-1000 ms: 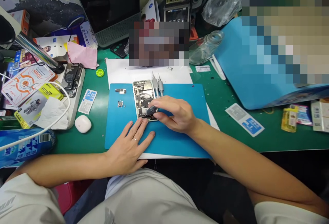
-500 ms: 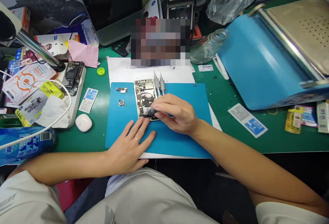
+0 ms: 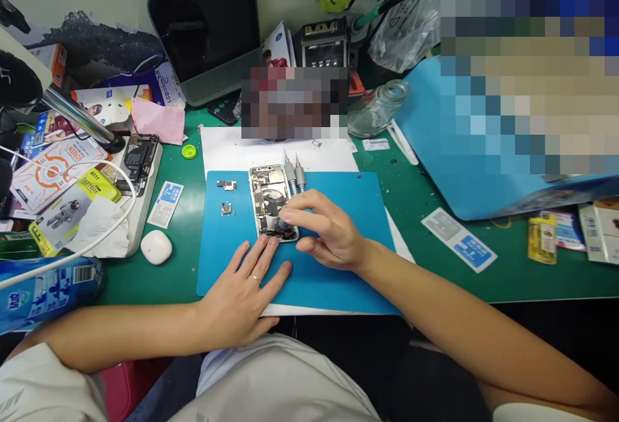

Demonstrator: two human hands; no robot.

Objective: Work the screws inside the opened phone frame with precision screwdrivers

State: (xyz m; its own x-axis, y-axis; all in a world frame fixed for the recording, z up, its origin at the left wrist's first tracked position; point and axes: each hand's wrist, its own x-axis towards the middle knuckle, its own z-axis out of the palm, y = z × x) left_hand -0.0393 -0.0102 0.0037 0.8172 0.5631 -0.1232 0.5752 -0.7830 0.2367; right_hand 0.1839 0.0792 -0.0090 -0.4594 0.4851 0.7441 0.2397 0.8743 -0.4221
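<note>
An opened phone, its inner parts bare, lies on the blue mat. My left hand is spread flat on the mat, fingertips against the phone's lower edge. Over the phone's lower right is my right hand, its index fingertip on the end of a small dark screwdriver; the thumb stands away from it, and most of the tool is hidden. Two grey screwdrivers lie at the phone's upper right, tips pointing away. Small metal parts lie left of the phone.
A white earbud case and a second opened phone are at the left, near boxes and a white cable. Behind stand a dark screen and a glass jar. A blue sheet slopes at the right.
The view has tilted up slightly, so the desk sits lower. My right thumb has moved away from the screwdriver while the index finger stays at its end. My left hand keeps its place.
</note>
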